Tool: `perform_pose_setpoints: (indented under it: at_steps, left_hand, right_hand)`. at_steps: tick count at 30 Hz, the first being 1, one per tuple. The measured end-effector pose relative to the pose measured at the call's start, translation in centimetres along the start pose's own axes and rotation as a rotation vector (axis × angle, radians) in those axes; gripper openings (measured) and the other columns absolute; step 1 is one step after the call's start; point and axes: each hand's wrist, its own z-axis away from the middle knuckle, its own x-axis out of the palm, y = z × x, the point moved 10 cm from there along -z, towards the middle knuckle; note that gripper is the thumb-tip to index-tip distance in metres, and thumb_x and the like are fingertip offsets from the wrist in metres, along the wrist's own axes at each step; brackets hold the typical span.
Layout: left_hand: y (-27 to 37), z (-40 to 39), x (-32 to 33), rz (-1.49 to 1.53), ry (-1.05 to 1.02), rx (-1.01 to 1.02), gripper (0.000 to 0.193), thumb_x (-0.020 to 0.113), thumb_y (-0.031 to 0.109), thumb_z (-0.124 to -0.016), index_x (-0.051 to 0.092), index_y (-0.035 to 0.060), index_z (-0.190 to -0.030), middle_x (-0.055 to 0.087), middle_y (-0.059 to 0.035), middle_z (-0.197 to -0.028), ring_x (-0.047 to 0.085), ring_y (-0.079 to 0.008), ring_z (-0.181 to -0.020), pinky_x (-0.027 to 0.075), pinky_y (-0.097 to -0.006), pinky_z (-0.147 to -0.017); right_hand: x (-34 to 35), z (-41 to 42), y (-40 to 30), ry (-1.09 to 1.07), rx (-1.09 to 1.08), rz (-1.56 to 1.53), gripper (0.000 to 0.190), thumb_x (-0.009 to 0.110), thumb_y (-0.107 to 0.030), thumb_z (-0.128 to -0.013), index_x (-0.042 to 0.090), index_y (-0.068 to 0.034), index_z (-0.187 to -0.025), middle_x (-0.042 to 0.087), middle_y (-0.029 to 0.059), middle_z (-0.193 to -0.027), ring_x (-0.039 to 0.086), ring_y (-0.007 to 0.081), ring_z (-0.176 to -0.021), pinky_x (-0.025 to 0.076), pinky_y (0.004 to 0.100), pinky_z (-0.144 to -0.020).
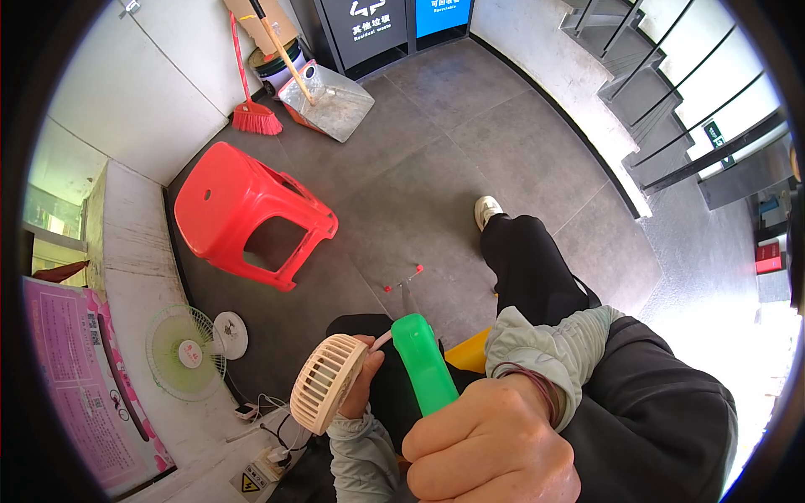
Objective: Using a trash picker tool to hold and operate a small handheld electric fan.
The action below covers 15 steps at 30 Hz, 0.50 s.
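In front of my lap, my left hand (361, 386) is closed behind the round head of a beige handheld fan (327, 380). A thin pale stick (382, 340) runs from near its fingertips toward a green plastic tool (424, 364). My right hand (494, 443) is closed in a fist around the lower part of that tool, hiding its grip. Beyond the tool's rounded end, a grey pointed metal piece (406, 295) and a thin wire with two red tips (419, 269) show against the floor.
A red plastic stool (233, 207) stands on the grey tiled floor. A green desk fan (188, 353) is by the left wall, near cables and a socket (275, 456). Beyond are a red broom (255, 117), a metal dustpan (333, 100) and waste bins (365, 38). Stairs (654, 107) rise at right.
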Motion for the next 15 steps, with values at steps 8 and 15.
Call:
perform_pose_setpoints:
  at_steps: [8, 15]
  left_hand:
    - [0.59, 0.03, 0.07, -0.020, -0.008, -0.036, 0.025, 0.083, 0.007, -0.085, 0.072, 0.0050, -0.107, 0.070, -0.0029, -0.100, 0.065, -0.0144, -0.092, 0.054, -0.0301, -0.085]
    - [0.66, -0.05, 0.10, -0.040, -0.010, -0.024, 0.024, 0.083, 0.007, -0.085, 0.073, 0.0048, -0.106, 0.070, -0.0029, -0.100, 0.065, -0.0144, -0.092, 0.054, -0.0300, -0.085]
  right_hand:
    - [0.10, 0.01, 0.22, -0.054, -0.005, -0.014, 0.026, 0.075, 0.007, -0.075, 0.055, -0.003, -0.061, 0.044, 0.0025, -0.055, 0.046, 0.0159, -0.041, 0.032, 0.0324, -0.038]
    - [-0.46, -0.51, 0.36, 0.100, 0.104, -0.009, 0.025, 0.075, 0.008, -0.074, 0.056, -0.002, -0.061, 0.044, 0.0022, -0.055, 0.046, 0.0156, -0.041, 0.032, 0.0322, -0.037]
